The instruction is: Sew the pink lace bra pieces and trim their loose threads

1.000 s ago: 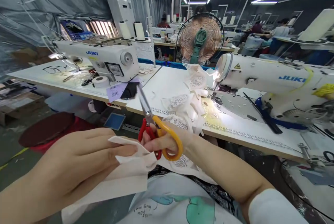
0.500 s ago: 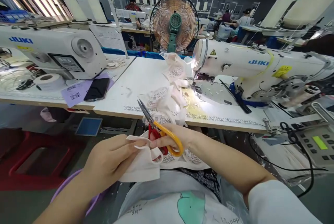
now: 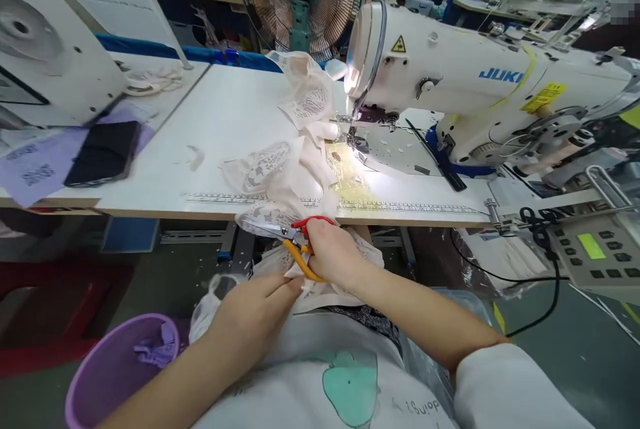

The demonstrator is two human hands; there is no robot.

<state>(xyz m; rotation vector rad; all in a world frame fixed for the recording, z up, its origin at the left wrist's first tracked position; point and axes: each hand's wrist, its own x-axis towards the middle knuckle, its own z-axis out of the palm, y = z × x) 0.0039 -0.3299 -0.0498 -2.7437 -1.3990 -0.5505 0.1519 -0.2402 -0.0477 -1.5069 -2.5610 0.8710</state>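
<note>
My right hand (image 3: 333,252) is closed round the handles of a pair of scissors (image 3: 299,257), one loop red and one orange-yellow. Their blades point left, slightly apart, just below the table's front edge. Close under them, my left hand (image 3: 263,306) has its fingers pressed on cream fabric (image 3: 295,270); its fingertips are partly hidden. Cream lace pieces (image 3: 267,166) run from the sewing machine (image 3: 425,62) across the table and over the edge to my lap. White fabric also hangs at the left of my left hand.
On the white table (image 3: 225,109) lie a black phone (image 3: 104,152) on purple paper and a pair of black tweezers (image 3: 440,162). A purple bin (image 3: 95,376) stands at lower left near a red stool (image 3: 60,349). Behind the table is a large fan (image 3: 303,9). A control box (image 3: 595,249) sits at right.
My view has shifted down and right. The scissors have swung from pointing up to pointing left, with the right hand turned over. My left hand has moved lower, and its fabric is now mostly hidden.
</note>
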